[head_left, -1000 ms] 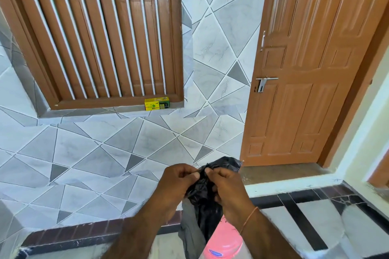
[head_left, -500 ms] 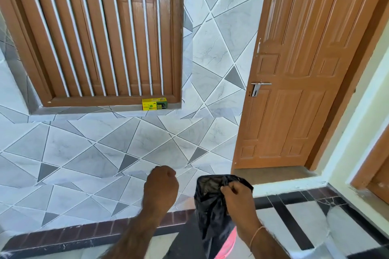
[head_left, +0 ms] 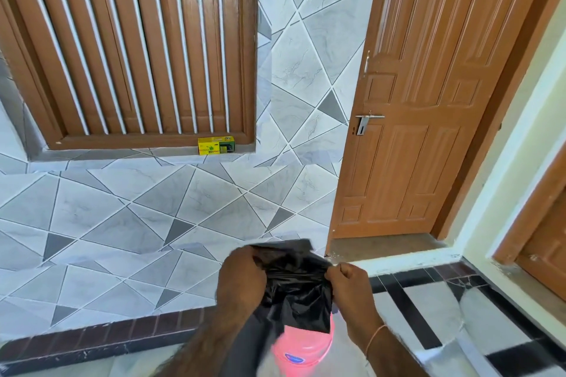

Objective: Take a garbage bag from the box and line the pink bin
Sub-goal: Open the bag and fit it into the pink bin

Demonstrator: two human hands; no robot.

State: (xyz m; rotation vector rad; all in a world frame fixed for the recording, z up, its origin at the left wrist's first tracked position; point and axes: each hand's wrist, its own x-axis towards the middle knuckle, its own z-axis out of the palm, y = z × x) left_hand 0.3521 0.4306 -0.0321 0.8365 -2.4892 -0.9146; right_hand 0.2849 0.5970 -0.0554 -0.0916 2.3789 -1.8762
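Fingers of two hands, left hand and right hand, pinch one black garbage bag above one pink bin.

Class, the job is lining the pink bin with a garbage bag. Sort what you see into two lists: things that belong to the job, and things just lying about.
Belong to the job:
black garbage bag
pink bin
left hand
right hand
yellow box

Just lying about:
brown door
door handle
barred wooden window
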